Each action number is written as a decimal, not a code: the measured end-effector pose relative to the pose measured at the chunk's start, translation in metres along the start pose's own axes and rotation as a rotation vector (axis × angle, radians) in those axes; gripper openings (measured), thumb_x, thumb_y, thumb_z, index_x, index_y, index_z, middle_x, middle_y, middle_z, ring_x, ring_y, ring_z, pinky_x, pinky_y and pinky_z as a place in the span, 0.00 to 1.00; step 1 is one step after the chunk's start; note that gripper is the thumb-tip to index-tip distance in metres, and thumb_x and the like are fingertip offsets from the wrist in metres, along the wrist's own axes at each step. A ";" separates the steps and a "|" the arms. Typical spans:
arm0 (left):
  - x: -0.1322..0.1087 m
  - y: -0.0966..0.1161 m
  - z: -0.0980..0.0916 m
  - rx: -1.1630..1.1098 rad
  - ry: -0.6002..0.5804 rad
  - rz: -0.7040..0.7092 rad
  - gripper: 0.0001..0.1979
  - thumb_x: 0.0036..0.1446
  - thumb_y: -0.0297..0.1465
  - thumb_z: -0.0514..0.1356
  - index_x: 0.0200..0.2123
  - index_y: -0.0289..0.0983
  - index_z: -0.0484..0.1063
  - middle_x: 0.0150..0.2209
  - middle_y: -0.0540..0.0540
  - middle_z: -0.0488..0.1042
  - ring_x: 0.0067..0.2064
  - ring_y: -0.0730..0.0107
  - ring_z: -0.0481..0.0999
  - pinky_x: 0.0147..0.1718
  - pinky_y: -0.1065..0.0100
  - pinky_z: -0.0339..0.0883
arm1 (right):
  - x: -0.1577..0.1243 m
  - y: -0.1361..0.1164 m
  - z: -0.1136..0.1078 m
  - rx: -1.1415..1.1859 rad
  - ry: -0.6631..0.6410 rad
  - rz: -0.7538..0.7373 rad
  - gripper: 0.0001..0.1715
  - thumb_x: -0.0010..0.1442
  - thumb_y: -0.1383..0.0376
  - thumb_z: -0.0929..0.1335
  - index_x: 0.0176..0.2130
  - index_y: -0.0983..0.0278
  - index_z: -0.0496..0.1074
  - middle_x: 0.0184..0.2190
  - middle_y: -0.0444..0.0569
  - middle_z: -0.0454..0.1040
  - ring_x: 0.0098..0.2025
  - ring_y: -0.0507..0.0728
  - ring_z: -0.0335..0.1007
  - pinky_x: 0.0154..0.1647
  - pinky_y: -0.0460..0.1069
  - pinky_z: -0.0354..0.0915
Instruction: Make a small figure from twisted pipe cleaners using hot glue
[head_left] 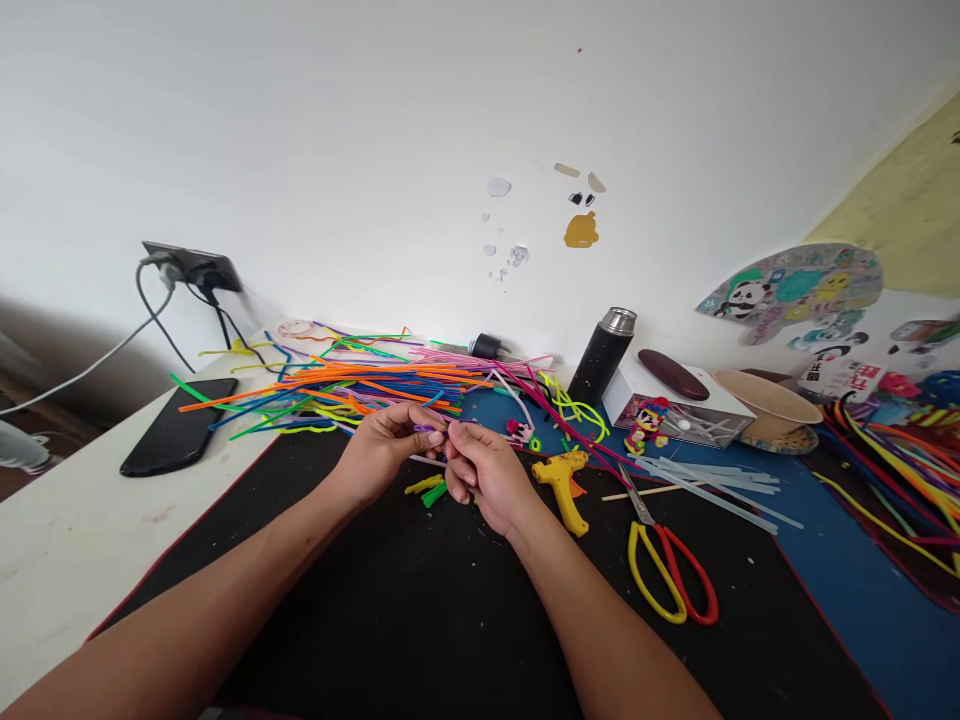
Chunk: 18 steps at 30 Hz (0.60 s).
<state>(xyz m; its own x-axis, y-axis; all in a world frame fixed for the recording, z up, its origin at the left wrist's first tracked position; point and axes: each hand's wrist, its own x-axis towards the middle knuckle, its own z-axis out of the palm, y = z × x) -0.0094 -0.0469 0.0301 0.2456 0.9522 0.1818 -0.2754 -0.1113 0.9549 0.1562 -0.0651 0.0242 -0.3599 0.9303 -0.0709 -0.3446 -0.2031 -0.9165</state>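
Both hands meet above the black mat [390, 620], working on a purple pipe cleaner [424, 429]. My left hand [386, 450] pinches it between thumb and finger. Fingertips of my right hand [484, 465] close on the same pipe cleaner from the other side, hiding part of it. Below them on the mat lie short green pipe cleaner pieces [433, 494] and a yellow piece [420, 486]. To the right of my right hand lies a yellow glue gun [562, 488]. Behind the hands is a small pink and black figure [517, 431].
Many coloured pipe cleaners [337, 385] spread along the wall. A phone [180, 428] lies at left. On the right are scissors [660, 560], glue sticks [720, 480], a black thermos [602, 355], a white box [645, 390], a small colourful figurine [646, 425] and more pipe cleaners [892, 460].
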 end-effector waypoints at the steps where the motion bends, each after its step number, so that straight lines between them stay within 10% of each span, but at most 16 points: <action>1: 0.000 0.001 0.000 0.024 -0.006 0.005 0.14 0.43 0.35 0.79 0.28 0.35 0.80 0.29 0.47 0.80 0.32 0.66 0.78 0.33 0.66 0.74 | 0.001 0.000 0.000 -0.015 0.004 -0.005 0.27 0.60 0.44 0.73 0.27 0.62 0.67 0.12 0.33 0.53 0.13 0.48 0.56 0.16 0.45 0.52; 18: 0.005 -0.006 -0.011 -0.192 -0.052 -0.314 0.14 0.51 0.38 0.75 0.32 0.34 0.79 0.28 0.45 0.78 0.27 0.73 0.73 0.27 0.74 0.66 | -0.001 -0.013 -0.017 -1.038 0.095 -0.376 0.20 0.72 0.56 0.65 0.29 0.59 0.73 0.22 0.43 0.74 0.26 0.55 0.69 0.29 0.47 0.55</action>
<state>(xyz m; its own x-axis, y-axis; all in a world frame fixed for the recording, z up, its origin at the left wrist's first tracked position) -0.0169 -0.0380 0.0225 0.3913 0.9152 -0.0963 -0.3475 0.2438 0.9054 0.1758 -0.0580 0.0292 -0.3017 0.9077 0.2916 0.4919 0.4102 -0.7679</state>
